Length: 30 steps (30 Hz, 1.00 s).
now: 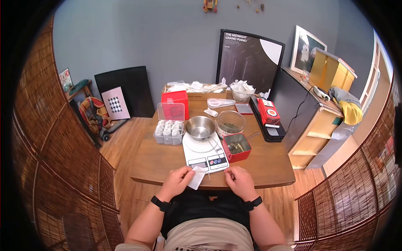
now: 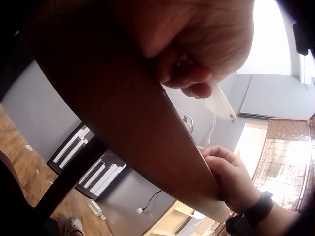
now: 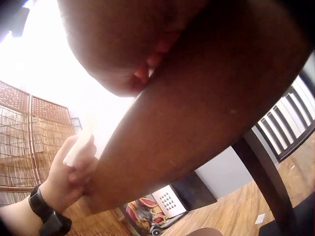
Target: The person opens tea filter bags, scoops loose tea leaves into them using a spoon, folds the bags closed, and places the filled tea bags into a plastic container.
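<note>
My left hand (image 1: pixel 177 182) pinches a small white tea bag (image 1: pixel 196 178) between thumb and fingers, just over the front edge of the table. A thin string (image 1: pixel 209 176) hangs beside the tea bag. To the right, my right hand (image 1: pixel 240 181) is at the same edge with its fingers curled; I cannot tell whether it pinches the string. Between and beyond the hands is a white kitchen scale (image 1: pixel 196 151) with a steel bowl (image 1: pixel 201 128) on it. A red square tin (image 1: pixel 238 156) holding dried leaves and a spoon stands right of the scale.
A clear tub (image 1: pixel 169 137) of filled white bags stands left of the bowl. Behind are a red box (image 1: pixel 176 104), a cardboard tray (image 1: pixel 206 96) and a clear round container (image 1: pixel 225 128) of leaves. A red packet (image 1: pixel 268 113) lies on a black tray (image 1: pixel 274 132) at right.
</note>
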{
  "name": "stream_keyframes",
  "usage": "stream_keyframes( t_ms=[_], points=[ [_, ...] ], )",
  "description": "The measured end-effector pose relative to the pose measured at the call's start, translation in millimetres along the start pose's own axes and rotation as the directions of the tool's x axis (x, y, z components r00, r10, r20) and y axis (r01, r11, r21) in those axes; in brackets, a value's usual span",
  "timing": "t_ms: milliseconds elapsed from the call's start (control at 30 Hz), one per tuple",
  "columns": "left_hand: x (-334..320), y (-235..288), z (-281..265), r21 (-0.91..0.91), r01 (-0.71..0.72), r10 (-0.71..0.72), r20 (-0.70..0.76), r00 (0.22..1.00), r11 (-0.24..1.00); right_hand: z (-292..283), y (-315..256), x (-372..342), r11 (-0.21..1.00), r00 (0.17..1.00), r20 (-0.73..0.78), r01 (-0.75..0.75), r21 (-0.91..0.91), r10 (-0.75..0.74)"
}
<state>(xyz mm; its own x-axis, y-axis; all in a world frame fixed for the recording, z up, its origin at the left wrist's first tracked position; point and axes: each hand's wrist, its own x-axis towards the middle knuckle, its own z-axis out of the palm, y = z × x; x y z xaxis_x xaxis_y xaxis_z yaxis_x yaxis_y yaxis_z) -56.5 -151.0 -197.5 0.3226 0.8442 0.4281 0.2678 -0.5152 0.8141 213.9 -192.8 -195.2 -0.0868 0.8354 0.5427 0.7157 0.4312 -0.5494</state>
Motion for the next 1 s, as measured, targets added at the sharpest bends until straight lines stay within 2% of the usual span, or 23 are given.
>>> stream_keyframes(
  t_ms=[333, 767, 833, 1000],
  points=[
    [-0.7, 1.7, 0.4, 0.019, 0.015, -0.015, 0.014, 1.000, 1.000, 0.6, -0.4, -0.7, 0.998, 0.999, -0.014, 0.044, -0.041, -0.045],
    [-2.6, 0.2, 0.7, 0.047, -0.004, 0.004, 0.004, 1.000, 0.999, 0.2, -2.1, -1.0, 0.998, 0.999, 0.014, 0.034, -0.046, -0.033],
    [-1.2, 0.1, 0.8, 0.045, -0.016, 0.016, -0.002, 1.000, 0.999, 1.7, 1.3, -0.7, 0.994, 0.996, -0.012, 0.085, -0.070, -0.086],
    [-2.0, 1.1, -1.0, 0.063, 0.034, -0.036, 0.034, 0.999, 0.997, 1.6, -0.2, -1.0, 0.994, 0.996, -0.020, 0.090, -0.061, -0.091]
  ],
)
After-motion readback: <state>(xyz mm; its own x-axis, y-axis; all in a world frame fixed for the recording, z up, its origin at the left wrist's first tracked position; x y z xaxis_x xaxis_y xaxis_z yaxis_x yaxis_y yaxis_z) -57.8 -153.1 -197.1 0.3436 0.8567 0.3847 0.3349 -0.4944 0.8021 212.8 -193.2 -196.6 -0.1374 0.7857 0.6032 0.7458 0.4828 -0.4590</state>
